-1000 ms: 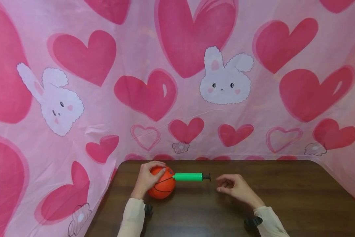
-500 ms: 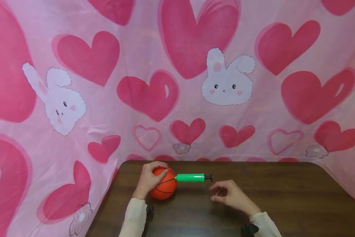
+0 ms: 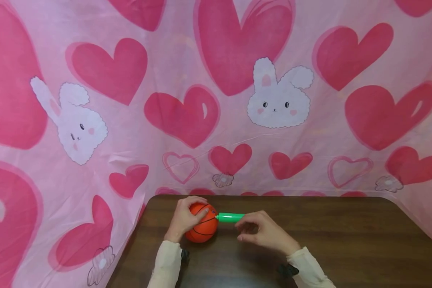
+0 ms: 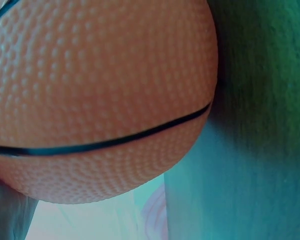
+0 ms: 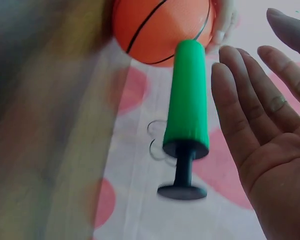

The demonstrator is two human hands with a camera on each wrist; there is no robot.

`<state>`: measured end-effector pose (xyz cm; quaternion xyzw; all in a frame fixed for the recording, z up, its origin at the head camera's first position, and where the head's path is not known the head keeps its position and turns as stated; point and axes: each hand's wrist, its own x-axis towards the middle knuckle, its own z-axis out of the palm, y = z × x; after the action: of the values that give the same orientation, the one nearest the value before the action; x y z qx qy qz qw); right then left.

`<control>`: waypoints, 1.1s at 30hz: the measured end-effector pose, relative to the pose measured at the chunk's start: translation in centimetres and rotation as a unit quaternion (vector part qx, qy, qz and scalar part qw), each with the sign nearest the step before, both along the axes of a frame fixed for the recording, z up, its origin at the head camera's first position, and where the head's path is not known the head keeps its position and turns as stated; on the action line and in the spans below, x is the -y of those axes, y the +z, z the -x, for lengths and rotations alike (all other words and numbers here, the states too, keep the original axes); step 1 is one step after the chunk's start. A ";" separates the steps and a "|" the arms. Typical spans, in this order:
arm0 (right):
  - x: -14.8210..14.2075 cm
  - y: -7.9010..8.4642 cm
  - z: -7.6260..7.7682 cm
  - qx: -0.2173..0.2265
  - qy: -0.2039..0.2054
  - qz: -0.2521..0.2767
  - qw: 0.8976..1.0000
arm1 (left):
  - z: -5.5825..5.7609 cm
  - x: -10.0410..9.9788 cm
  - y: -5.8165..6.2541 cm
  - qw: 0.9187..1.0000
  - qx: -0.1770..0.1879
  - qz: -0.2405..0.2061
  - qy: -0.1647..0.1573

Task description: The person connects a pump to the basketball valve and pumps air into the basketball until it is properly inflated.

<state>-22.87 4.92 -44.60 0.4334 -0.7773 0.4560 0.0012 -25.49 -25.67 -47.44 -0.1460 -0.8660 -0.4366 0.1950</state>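
Note:
A small orange basketball (image 3: 202, 230) with black lines rests on the table, and my left hand (image 3: 185, 218) grips it from its left and top. Its pebbled skin fills much of the left wrist view. From the ball's right side a green hand pump (image 5: 189, 95) sticks out. The pump's black handle (image 5: 182, 191) shows in the right wrist view but is hidden behind my right hand in the head view. My right hand (image 3: 264, 232) is beside the pump barrel, fingers loosely bent and holding nothing; in the right wrist view a gap shows between fingers and barrel.
The dark wooden table (image 3: 345, 240) has rounded back corners. Behind it and to the left hangs a pink cloth (image 3: 230, 120) printed with hearts and rabbits. A dark band (image 3: 288, 270) sits at my right wrist.
My right hand has moved left, from beyond the pump's handle to alongside the barrel. My left hand keeps its grip on the basketball. The whole head view has shifted slightly.

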 end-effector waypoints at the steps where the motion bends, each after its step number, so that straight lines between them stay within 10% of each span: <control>1: 0.4 0.1 0.2 -0.006 0.001 0.001 1.000 | 0.0 0.0 0.0 1.000 -0.001 -0.001 -0.001; 14: 5.0 1.2 4.0 -0.096 -0.057 -0.091 0.990 | 0.0 -0.7 0.4 1.000 -0.016 0.016 -0.016; 20: 6.4 0.3 4.9 -0.092 -0.101 -0.170 0.976 | 0.0 -0.6 0.4 1.000 0.016 0.009 -0.006; 33: 7.6 -0.6 5.3 -0.071 -0.093 -0.169 0.979 | -0.1 -0.6 0.2 0.999 0.033 0.011 0.009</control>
<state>-28.14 -2.69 -45.22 0.3845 -0.8780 0.2839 0.0252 -25.38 -25.03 -47.22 -0.1261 -0.8779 -0.4301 0.1685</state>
